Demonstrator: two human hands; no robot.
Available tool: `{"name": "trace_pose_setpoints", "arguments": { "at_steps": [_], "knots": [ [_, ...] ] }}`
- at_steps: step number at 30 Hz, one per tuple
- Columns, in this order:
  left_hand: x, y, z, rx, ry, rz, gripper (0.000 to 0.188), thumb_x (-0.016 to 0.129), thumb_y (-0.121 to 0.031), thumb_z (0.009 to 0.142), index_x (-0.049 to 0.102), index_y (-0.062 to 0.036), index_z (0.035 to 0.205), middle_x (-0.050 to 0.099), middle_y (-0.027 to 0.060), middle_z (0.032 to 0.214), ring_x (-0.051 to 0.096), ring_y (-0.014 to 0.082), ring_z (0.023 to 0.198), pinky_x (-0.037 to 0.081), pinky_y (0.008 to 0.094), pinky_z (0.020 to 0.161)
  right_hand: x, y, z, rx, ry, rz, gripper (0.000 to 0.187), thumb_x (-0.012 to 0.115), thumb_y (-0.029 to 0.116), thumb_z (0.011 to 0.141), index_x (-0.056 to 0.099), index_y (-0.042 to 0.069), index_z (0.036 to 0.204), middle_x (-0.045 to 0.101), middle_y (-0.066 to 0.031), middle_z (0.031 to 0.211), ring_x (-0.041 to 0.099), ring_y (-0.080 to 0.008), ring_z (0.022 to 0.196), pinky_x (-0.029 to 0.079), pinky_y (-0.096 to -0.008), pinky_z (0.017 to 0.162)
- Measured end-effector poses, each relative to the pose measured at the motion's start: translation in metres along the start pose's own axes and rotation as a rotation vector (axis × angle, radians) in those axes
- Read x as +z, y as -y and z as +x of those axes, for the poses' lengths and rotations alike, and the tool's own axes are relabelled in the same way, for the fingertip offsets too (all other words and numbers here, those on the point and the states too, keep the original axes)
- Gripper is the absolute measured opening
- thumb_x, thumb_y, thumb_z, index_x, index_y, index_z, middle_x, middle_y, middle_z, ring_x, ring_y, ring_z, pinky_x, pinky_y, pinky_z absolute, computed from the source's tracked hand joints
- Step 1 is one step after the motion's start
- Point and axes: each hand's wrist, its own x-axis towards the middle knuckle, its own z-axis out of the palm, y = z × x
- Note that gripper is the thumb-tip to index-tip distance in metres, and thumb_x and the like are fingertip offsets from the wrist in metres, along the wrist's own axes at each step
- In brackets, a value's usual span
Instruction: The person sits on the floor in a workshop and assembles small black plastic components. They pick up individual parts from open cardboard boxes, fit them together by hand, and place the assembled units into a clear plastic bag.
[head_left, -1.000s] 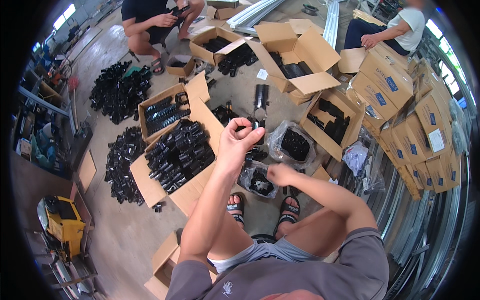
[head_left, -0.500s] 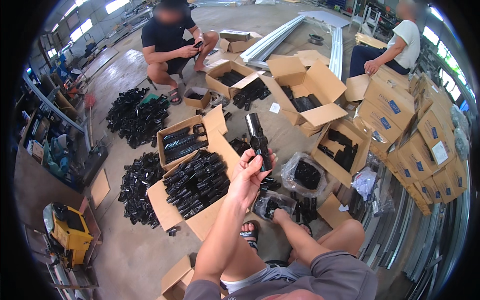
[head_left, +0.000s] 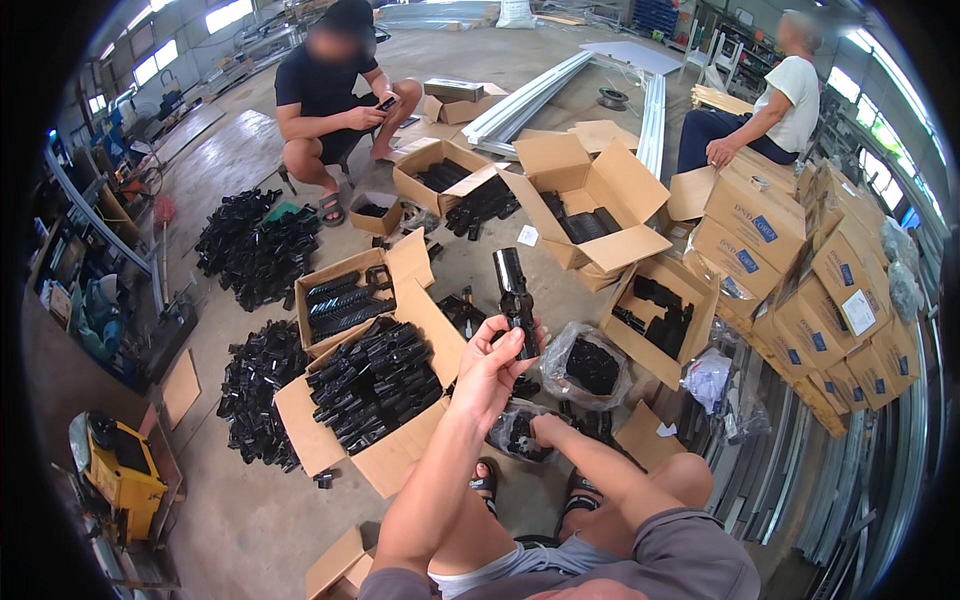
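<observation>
My left hand [head_left: 490, 368] is closed round the lower end of a glossy black tubular part [head_left: 512, 283], held upright in front of me. Its upper end is a smooth round tube, and the section below is more irregular. Lower down, my right hand [head_left: 546, 430] reaches into a clear plastic bag [head_left: 498, 432] of small black pieces. The fingers of that hand are hidden there, so what they hold does not show. Just left of my left hand stands an open cardboard box [head_left: 402, 455] heaped with similar black parts [head_left: 378, 375].
Piles of black parts [head_left: 262, 390] lie on the floor at left. Another open box [head_left: 637, 345] and a bag of black pieces [head_left: 592, 365] stand at right, near stacked cartons [head_left: 750, 225] and metal profiles [head_left: 745, 480]. Two people [head_left: 340, 100] sit beyond, one handling a dark object.
The scene has shifted slightly left in the view. My left hand still holds the black tubular part, now a little more upright. My right hand stays at the bag.
</observation>
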Motion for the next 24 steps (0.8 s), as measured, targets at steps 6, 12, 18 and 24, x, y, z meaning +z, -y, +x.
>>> {"name": "trace_pose_setpoints", "arguments": {
  "at_steps": [6, 12, 18, 24],
  "knots": [
    [0.000, 0.003, -0.001, -0.004, -0.010, 0.009, 0.022, 0.070, -0.012, 0.093, 0.059, -0.0057, 0.110, 0.066, 0.0141, 0.119, 0.068, 0.0258, 0.109, 0.058, 0.0370, 0.096, -0.170, 0.018, -0.055, -0.191, -0.141, 0.336, 0.020, 0.070, 0.010, 0.076, 0.078, 0.012, 0.094, 0.075, -0.0100, 0.087, 0.072, -0.0200, 0.083, 0.056, -0.0341, 0.078],
    [0.000, 0.014, -0.005, 0.001, 0.006, 0.009, 0.019, 0.070, -0.009, 0.093, 0.056, -0.0083, 0.106, 0.066, 0.0168, 0.122, 0.067, 0.0280, 0.110, 0.056, 0.0405, 0.099, -0.275, 0.056, -0.179, -0.524, -0.738, 0.926, 0.017, 0.066, -0.002, 0.090, 0.071, -0.004, 0.106, 0.072, -0.0131, 0.108, 0.069, -0.0150, 0.095, 0.054, -0.0281, 0.083],
    [0.026, 0.027, -0.021, 0.049, 0.058, -0.011, 0.034, 0.072, -0.002, 0.090, 0.048, -0.0091, 0.113, 0.071, 0.0122, 0.113, 0.069, 0.0183, 0.102, 0.055, 0.0305, 0.091, -0.264, 0.090, -0.233, -0.470, -1.050, 0.958, 0.014, 0.068, -0.004, 0.089, 0.071, -0.004, 0.102, 0.070, -0.0120, 0.111, 0.070, -0.0174, 0.098, 0.055, -0.0286, 0.079],
    [0.033, 0.040, -0.024, 0.105, 0.047, 0.100, 0.038, 0.074, 0.003, 0.087, 0.048, -0.0077, 0.112, 0.073, 0.0093, 0.108, 0.065, 0.0095, 0.094, 0.050, 0.0248, 0.086, -0.259, 0.094, -0.229, -0.543, -1.251, 0.824, 0.016, 0.075, 0.000, 0.083, 0.073, 0.001, 0.099, 0.068, -0.0104, 0.094, 0.067, -0.0206, 0.082, 0.054, -0.0299, 0.072]
  ]
}}
